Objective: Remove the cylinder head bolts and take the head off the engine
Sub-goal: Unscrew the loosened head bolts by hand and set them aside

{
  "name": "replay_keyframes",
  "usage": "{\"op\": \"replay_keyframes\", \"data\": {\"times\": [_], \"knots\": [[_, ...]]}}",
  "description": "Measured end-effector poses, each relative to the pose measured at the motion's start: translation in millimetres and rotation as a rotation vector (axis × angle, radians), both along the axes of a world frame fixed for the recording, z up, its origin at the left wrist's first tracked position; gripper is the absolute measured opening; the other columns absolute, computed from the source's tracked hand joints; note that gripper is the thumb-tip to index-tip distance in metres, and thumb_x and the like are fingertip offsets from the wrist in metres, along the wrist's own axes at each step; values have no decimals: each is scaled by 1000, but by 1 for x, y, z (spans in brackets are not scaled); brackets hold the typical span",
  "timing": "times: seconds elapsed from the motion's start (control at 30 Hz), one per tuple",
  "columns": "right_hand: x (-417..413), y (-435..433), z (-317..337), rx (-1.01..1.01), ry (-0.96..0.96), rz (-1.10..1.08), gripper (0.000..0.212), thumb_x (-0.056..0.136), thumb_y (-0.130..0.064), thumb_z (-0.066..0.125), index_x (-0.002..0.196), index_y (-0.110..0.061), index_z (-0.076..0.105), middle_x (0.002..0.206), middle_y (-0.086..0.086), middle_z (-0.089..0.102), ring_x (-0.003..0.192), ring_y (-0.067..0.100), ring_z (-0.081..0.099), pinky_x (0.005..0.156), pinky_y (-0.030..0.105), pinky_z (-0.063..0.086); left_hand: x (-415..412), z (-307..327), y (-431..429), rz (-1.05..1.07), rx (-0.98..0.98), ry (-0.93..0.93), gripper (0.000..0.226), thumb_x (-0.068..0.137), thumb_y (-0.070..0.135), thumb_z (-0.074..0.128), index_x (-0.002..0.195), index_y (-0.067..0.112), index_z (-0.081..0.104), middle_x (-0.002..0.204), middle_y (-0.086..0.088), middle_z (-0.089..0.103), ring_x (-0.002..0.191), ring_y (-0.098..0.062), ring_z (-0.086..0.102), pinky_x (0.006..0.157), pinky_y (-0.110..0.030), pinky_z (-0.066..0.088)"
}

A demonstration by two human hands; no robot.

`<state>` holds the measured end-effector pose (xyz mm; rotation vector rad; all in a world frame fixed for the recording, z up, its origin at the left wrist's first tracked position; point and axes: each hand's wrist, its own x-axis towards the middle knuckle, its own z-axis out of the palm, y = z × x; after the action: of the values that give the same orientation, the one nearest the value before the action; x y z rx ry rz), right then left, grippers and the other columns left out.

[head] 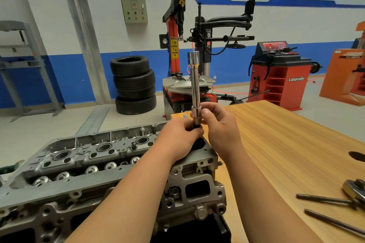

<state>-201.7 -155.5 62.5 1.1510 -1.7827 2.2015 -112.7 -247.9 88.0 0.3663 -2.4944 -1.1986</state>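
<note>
At the far left a grey metal rack [23, 61] stands against the blue-and-white wall. Below it, your cylinder head [88, 167] lies across the left of the view, bare of its cover, with three round wells along its top and a row of valve springs in front of them; its right end sits on the wooden surface [286, 144]. Behind it, four tyres [134, 85] are stacked on the floor.

Your left hand [177, 140] is held up over the head's right end, its grip curled tight around the dark lower end of the tool; what that dark piece is I cannot tell, since your fingers cover it. Your right hand [219, 124] is just beside it, touching, with thumb and fingertips pinching the chrome socket [197, 113] at the foot of the extension bar [194, 79]. The bar stands nearly upright above both hands, one bar with a wider chrome end at the top.

Behind the bar is a red-and-black tyre changer [189, 45], and to its right a red wheel balancer [280, 73], then an orange cabinet [345, 77] at the edge.

On the surface near your right forearm lie two long dark bolts [324, 199], well apart from the head, and beside them one ratchet [353, 189], partly cut off by the frame.
</note>
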Motion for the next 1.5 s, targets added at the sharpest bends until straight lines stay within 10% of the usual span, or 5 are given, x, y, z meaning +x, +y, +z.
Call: {"op": "replay_keyframes", "data": {"times": [0.4, 0.7, 0.87, 1.07, 1.5], "knots": [[-5, 1, 1, 25, -61, 107, 8, 93, -13, 59, 101, -14, 61, 87, 4, 74, 86, 19, 71, 73, 28, 57, 2, 2, 0, -31, 39, -11, 18, 94, 28, 60, 109, 28, 70, 96, 5, 71, 92, -11, 64, 80, -24, 47], [2, -2, 5, 93, 44, -39, 25, 78, -30, 74, 99, -28, 60, 74, -19, 64, 72, 0, 62, 65, 17, 49, 1, 7, 5, 39, -127, 6, 25, 88, 24, 65, 86, 0, 67, 84, -19, 66, 83, -32, 61, 82, -48, 51], [-1, 5, 5, 75, -23, 85, 15, 95, -22, 52, 101, -14, 63, 94, 2, 73, 91, 17, 69, 76, 26, 54, 3, 2, 1, -29, -24, -5, 18, 93, 29, 61, 109, 25, 68, 98, 4, 69, 94, -12, 62, 85, -34, 48], [4, -2, 5, 119, 54, 24, 27, 86, -28, 69, 100, -40, 50, 84, -19, 69, 82, -5, 65, 70, 11, 49, -1, 6, 3, 62, -114, 22, 16, 86, 21, 66, 92, 7, 70, 86, -13, 69, 85, -29, 64, 82, -48, 53], [0, -7, 1, 103, 12, -13, 25, 81, -30, 73, 100, -19, 61, 80, -7, 65, 77, 8, 63, 69, 22, 49, -1, 8, 4, 18, -133, 30, 14, 85, 15, 63, 96, 7, 68, 88, -11, 70, 87, -29, 64, 83, -47, 52]]}}
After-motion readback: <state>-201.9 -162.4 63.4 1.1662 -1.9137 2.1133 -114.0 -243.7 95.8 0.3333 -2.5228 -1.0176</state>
